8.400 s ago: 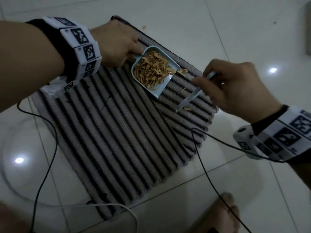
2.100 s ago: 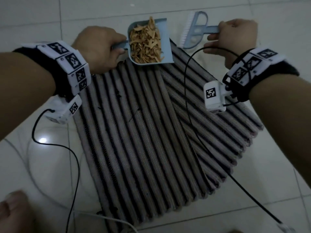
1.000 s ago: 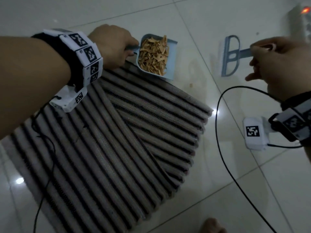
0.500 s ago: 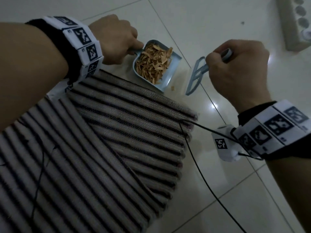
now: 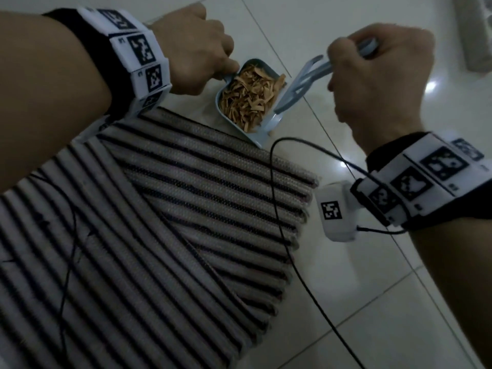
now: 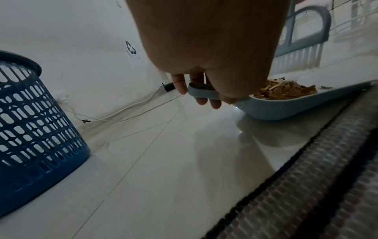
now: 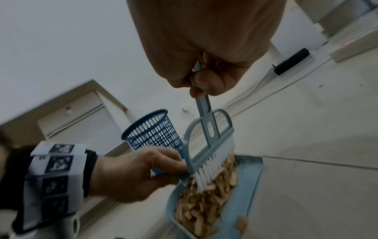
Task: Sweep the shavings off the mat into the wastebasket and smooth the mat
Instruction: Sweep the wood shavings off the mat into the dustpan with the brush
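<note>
My left hand (image 5: 226, 67) grips the handle of a light-blue dustpan (image 5: 262, 130) heaped with tan shavings (image 5: 247, 99). The pan sits on the tile just past the far edge of the striped mat (image 5: 159, 235). My right hand (image 5: 343, 57) grips a grey-blue hand brush (image 5: 300, 83), and its white bristles (image 7: 206, 171) touch the shavings (image 7: 204, 202) in the pan (image 7: 251, 186). One loose shaving (image 5: 271, 133) lies by the pan's lip. The blue slotted wastebasket (image 6: 30, 129) stands on the floor left of the pan (image 6: 286, 106), also behind my left hand (image 7: 132, 174) as the wastebasket (image 7: 151, 134). The mat's right part is creased diagonally.
A black cable (image 5: 277, 209) from my right wrist trails across the mat and floor. Another thin cable (image 5: 69, 249) crosses the mat's left side. White cords (image 6: 114, 118) run along the wall base. A power strip (image 5: 474, 35) lies at far right. Glossy tile surrounds the mat.
The brush has swung left from the bare floor to the dustpan, with its bristles now in the shavings. The dustpan, earlier at the mat's far edge, rests on the tile beyond it.
</note>
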### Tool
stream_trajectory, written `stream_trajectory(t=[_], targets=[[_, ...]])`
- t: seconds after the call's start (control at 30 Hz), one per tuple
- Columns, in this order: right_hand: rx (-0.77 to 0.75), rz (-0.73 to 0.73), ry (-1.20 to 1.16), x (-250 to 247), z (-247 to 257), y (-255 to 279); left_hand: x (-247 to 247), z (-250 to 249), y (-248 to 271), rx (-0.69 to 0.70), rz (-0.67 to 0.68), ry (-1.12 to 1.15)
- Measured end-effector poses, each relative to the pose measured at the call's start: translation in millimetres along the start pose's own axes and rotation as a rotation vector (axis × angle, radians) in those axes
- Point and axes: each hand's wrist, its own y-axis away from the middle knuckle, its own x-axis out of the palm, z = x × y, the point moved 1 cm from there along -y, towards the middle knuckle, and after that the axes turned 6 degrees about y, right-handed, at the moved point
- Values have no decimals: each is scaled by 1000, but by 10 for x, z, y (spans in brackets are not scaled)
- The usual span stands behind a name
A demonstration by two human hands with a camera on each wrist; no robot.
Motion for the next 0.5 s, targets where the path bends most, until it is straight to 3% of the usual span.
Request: stream_trajectory(t=[0.1, 0.23, 0.37, 0.5], targets=[[1, -34, 36, -115, -112, -34, 31, -3, 35, 2, 0, 31], [10, 31, 63, -172, -189, 62, 74, -11, 77, -22, 0, 71], [-75, 140, 125, -4, -96, 240, 72, -13, 112, -24, -17, 108], [-110, 140, 96, 199, 68, 285, 81, -21, 148, -30, -20, 136]])
